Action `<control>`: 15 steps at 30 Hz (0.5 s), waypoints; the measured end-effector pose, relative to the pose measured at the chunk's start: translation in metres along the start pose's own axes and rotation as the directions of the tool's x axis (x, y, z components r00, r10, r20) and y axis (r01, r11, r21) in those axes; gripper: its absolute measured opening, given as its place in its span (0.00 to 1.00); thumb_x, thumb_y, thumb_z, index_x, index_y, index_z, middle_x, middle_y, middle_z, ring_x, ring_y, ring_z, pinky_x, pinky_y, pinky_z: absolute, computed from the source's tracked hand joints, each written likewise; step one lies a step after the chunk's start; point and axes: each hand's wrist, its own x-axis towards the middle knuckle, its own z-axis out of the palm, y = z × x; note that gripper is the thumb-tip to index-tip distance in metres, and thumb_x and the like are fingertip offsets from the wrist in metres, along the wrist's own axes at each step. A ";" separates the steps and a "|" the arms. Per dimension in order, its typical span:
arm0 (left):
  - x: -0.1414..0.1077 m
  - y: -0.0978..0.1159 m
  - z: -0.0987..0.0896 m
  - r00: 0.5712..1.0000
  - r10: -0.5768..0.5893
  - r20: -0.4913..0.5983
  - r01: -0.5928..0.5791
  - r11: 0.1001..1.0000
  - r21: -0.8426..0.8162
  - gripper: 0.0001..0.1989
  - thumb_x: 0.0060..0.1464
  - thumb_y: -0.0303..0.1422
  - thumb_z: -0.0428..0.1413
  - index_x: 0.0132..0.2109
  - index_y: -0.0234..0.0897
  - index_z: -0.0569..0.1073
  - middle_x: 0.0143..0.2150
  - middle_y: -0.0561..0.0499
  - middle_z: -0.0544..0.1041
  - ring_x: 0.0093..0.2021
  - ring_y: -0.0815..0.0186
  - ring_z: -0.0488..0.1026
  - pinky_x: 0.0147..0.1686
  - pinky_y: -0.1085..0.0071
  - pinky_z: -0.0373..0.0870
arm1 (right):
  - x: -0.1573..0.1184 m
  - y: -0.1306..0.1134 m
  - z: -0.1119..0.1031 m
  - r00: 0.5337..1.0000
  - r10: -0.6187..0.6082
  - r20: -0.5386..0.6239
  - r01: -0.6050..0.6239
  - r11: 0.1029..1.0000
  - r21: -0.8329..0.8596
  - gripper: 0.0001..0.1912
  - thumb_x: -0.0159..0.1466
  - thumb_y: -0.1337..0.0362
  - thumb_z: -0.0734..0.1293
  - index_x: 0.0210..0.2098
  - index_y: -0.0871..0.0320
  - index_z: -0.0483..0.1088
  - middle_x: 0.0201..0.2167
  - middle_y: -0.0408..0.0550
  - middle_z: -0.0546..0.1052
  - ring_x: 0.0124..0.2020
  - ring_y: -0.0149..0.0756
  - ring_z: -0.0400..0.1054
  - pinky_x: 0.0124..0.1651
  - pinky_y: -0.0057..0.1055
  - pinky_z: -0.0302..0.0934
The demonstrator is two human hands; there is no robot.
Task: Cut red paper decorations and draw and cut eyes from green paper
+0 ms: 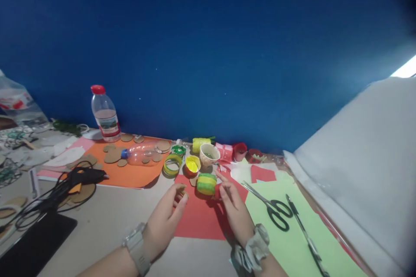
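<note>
My left hand (pixel 167 210) is closed above the edge of the red paper (pixel 195 220). Its fingertips curl together, and what they pinch, if anything, is too small to make out. Over the same paper, my right hand (pixel 234 207) has thumb and fingers closed on a small red piece (pixel 217 191). That piece sits against the right end of a short green-and-yellow striped roll (pixel 206 184). Just behind are a small cup with yellow inside (pixel 193 165), a patterned paper cup (pixel 209 156) and a roll of yellow-green tape (pixel 172 165).
Black-handled scissors (pixel 274 208) and a pen (pixel 305 233) lie on light green paper (pixel 276 246) at right. On the left are a clear bottle (pixel 143 155) on orange paper (pixel 120 175), an upright red-capped bottle (pixel 105 114), a glue gun (pixel 86 175) with its cable, and a phone (pixel 40 242).
</note>
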 end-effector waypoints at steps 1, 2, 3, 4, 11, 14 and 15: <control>0.002 -0.003 0.000 1.000 -0.009 -0.004 0.009 1.000 -0.010 0.14 0.61 0.39 0.46 0.50 0.37 0.65 0.44 0.46 0.71 0.45 0.59 0.68 0.45 0.63 0.65 | 0.000 0.000 0.000 0.999 0.019 0.042 -0.018 1.000 -0.012 0.08 0.66 0.58 0.56 0.35 0.53 0.63 0.56 0.51 0.65 0.59 0.41 0.57 0.57 0.44 0.54; 0.003 -0.005 0.001 1.000 -0.016 -0.006 0.016 1.000 -0.018 0.14 0.61 0.40 0.46 0.50 0.37 0.65 0.43 0.46 0.71 0.43 0.60 0.69 0.44 0.64 0.66 | 0.000 0.000 0.000 0.997 0.023 0.070 -0.021 0.999 -0.026 0.08 0.66 0.59 0.56 0.34 0.53 0.62 0.56 0.51 0.65 0.59 0.41 0.56 0.59 0.43 0.52; 0.004 -0.008 0.001 1.000 -0.017 -0.008 0.017 1.000 -0.024 0.15 0.61 0.40 0.47 0.50 0.37 0.65 0.42 0.46 0.71 0.42 0.61 0.69 0.43 0.64 0.66 | 0.000 0.001 0.000 0.996 0.009 0.085 -0.005 0.999 -0.039 0.08 0.66 0.59 0.56 0.33 0.53 0.62 0.55 0.51 0.66 0.59 0.41 0.56 0.60 0.43 0.50; 0.005 -0.010 0.002 1.000 -0.016 -0.008 0.016 0.999 -0.028 0.15 0.60 0.40 0.48 0.50 0.36 0.65 0.42 0.46 0.71 0.41 0.61 0.69 0.43 0.64 0.66 | -0.001 0.001 0.000 0.995 -0.020 0.093 0.025 0.998 -0.052 0.08 0.66 0.60 0.57 0.33 0.54 0.62 0.52 0.51 0.67 0.58 0.41 0.57 0.59 0.42 0.50; 0.006 -0.012 0.002 0.998 0.053 0.033 -0.051 0.996 -0.068 0.28 0.50 0.39 0.60 0.55 0.38 0.61 0.54 0.41 0.66 0.54 0.54 0.64 0.48 0.60 0.66 | -0.015 0.002 0.006 0.959 -0.200 0.203 0.215 0.975 -0.058 0.06 0.66 0.64 0.58 0.32 0.53 0.62 0.36 0.46 0.67 0.42 0.37 0.63 0.48 0.35 0.57; 0.007 -0.009 0.001 0.992 0.098 0.075 -0.080 0.975 -0.209 0.36 0.46 0.36 0.64 0.59 0.40 0.56 0.60 0.41 0.62 0.58 0.54 0.61 0.55 0.60 0.62 | -0.019 -0.004 0.012 0.946 -0.209 0.248 0.224 0.974 -0.034 0.06 0.66 0.65 0.57 0.32 0.53 0.62 0.36 0.46 0.67 0.41 0.37 0.64 0.45 0.34 0.59; 0.007 -0.009 0.001 0.992 0.104 0.077 -0.082 0.964 -0.254 0.38 0.45 0.35 0.64 0.59 0.40 0.54 0.60 0.40 0.62 0.59 0.55 0.60 0.56 0.60 0.61 | -0.019 -0.006 0.014 0.945 -0.206 0.255 0.219 0.975 -0.024 0.06 0.66 0.65 0.57 0.32 0.53 0.62 0.35 0.46 0.67 0.40 0.37 0.64 0.44 0.34 0.59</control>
